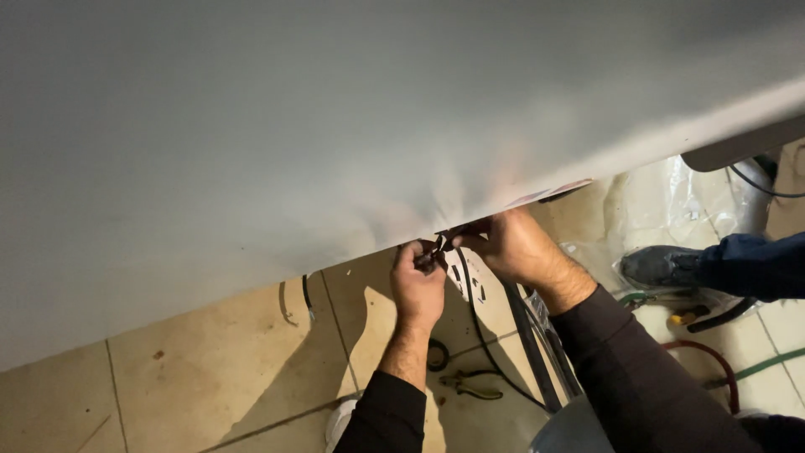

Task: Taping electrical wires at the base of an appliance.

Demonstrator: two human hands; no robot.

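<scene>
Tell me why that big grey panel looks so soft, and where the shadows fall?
Head view: the grey panel fills the upper frame, close and blurred, with a faint warm glow above the hands. The left hand and right hand look sharper; forearm shadows darken the floor tiles.

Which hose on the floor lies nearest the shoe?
The green hose, running beside the dark shoe; the red hose curves lower on the tiles.

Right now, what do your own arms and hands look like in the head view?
Both hands are bare: no gloves, rings or watch visible. The left hand and right hand each come out of a long dark sleeve, plain and unmarked, pushed back a little so the forearms show. No cables or straps run along either arm.
</scene>
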